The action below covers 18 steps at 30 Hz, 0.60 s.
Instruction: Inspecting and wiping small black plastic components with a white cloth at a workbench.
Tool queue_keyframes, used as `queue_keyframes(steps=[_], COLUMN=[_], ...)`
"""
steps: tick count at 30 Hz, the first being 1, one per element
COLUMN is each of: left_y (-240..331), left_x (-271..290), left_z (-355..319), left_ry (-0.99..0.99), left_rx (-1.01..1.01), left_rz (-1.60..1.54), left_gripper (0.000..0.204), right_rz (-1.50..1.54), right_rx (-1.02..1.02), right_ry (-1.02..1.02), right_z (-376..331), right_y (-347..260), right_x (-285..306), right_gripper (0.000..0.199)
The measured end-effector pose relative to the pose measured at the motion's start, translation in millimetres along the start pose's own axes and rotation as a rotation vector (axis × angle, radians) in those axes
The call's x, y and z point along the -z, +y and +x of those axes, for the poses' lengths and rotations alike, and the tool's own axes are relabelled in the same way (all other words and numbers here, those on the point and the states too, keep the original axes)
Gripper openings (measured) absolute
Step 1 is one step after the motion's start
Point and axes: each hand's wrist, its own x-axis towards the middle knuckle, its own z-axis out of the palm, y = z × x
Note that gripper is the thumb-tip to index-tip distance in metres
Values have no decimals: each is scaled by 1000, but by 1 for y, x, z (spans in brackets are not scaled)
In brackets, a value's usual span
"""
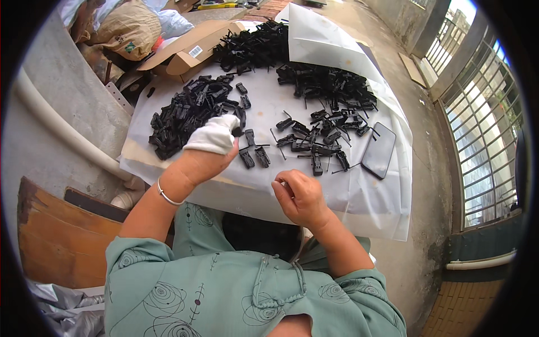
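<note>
A white fabric glove or cloth (215,133) covers most of my left hand (220,141), its thumb bare. This hand reaches to the edge of the left heap of small black plastic clip-like parts (188,115), closed on one black clip-like part (237,131) at its fingertips. Two more black parts (254,158) lie just beside its thumb. Bare and curled, my right hand (303,194) is over the near edge of the table; whether its closed fingers hold anything is hidden. Ahead of it lies a loose scatter of black parts with thin stems (320,137).
White sheeting (247,188) covers the table, a flap folded up at the far right. A phone (379,150) lies near the right edge. Larger black heaps (255,45) stand farther back. Behind the left heap is an open cardboard box (188,59). A barred window (485,135) is at right.
</note>
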Motion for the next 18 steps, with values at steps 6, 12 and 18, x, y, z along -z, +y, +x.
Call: queue_keyframes(steps=[6, 12, 18], left_y=[45, 63, 78], left_x=[-13, -6, -10], left_z=[-82, -111, -122], left_ry=[-74, -185, -12], left_rx=[33, 128, 189], left_rz=[-429, -650, -1048], left_gripper=[27, 23, 33], right_rz=[-88, -204, -117], right_rx=[144, -1, -178], right_ry=[-232, -176, -61], right_z=[-10, -53, -71], right_y=[-39, -55, -60], right_x=[-5, -5, -12], right_gripper=[22, 18, 14])
